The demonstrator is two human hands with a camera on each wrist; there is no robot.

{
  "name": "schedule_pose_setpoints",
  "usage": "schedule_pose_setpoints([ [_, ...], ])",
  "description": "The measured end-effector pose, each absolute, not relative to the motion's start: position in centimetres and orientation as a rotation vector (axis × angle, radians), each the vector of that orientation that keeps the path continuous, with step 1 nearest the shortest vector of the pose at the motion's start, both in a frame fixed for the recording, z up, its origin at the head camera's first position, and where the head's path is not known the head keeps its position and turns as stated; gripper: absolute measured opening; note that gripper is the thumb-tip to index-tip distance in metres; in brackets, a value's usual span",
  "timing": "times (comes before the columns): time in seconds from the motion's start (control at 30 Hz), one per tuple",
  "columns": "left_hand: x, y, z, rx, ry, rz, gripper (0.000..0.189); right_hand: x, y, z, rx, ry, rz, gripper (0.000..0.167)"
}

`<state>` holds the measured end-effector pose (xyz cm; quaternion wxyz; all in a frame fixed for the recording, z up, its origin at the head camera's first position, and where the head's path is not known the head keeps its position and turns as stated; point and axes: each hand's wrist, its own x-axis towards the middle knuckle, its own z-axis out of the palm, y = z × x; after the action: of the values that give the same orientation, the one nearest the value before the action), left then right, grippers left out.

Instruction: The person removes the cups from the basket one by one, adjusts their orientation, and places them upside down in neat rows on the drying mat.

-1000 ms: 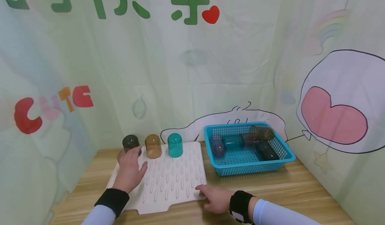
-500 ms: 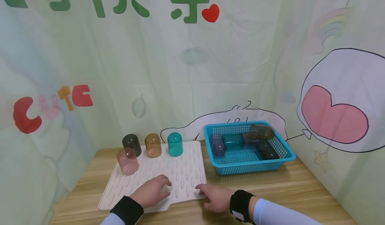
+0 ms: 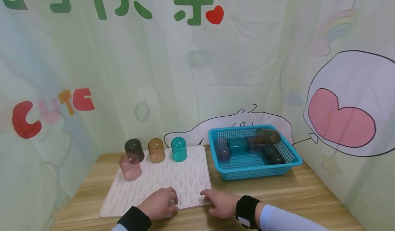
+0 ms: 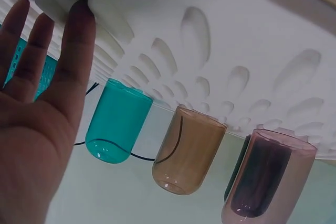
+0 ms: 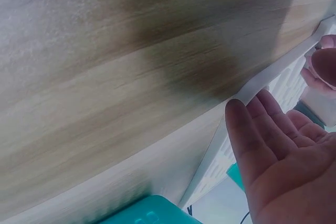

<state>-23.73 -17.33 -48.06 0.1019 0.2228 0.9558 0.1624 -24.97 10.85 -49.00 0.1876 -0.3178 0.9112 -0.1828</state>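
My left hand (image 3: 160, 203) is at the front edge of a white ridged draining board (image 3: 191, 176), its fingers relaxed and holding nothing. At the board's front right corner my right hand (image 3: 222, 203) touches the edge with loosely extended fingers. Four see-through cups stand upside down on the board. A dark cup (image 3: 134, 148), an amber cup (image 3: 156, 151) and a teal cup (image 3: 179, 149) line the back. The pink cup (image 3: 130, 169) stands in front of the dark one. In the left wrist view, the left palm (image 4: 31, 150) shows with fingers spread.
A blue mesh basket (image 3: 256, 173) stands right of the board. Several cups lie on their sides in it, among them a teal cup (image 3: 238, 145) and a dark cup (image 3: 273, 154). Behind the wooden table (image 3: 296, 196) hangs a printed curtain (image 3: 166, 69).
My left hand has left the pink cup, which now stands uncovered on the board, and has come right and toward the front edge. The right hand has stayed at the corner.
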Motion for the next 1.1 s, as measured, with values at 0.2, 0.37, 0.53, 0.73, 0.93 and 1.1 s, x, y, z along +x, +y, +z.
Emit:
schedule_pose_setpoints([
  [0.2, -23.6, -17.2, -48.4, 0.681, 2.850, 0.430, 0.015, -25.1, 10.9, -49.1, -0.898, 2.554, -0.530, 0.050],
  [0.37, -23.6, -17.1, -48.6, 0.701, 2.856, 0.408, 0.014, -25.1, 11.1, -48.8, -0.911, 2.536, -0.548, 0.047],
  [0.53, -23.7, -17.1, -48.6, 0.701, 2.856, 0.406, 0.014, -24.9, 11.2, -47.4, -0.941, 2.563, -0.571, 0.042],
  [0.73, -23.6, -17.2, -48.7, 0.706, 2.863, 0.403, 0.013, -24.8, 11.6, -44.3, -0.937, 2.661, -0.640, 0.035],
  [0.93, -23.6, -17.1, -48.5, 0.677, 2.858, 0.416, 0.013, -25.9, 13.4, -41.0, -0.917, 2.849, -0.733, 0.028],
  [1.1, -23.6, -16.9, -48.2, 0.665, 2.855, 0.420, 0.014, -27.5, 16.0, -39.1, -0.744, 2.986, -0.825, 0.029],
])
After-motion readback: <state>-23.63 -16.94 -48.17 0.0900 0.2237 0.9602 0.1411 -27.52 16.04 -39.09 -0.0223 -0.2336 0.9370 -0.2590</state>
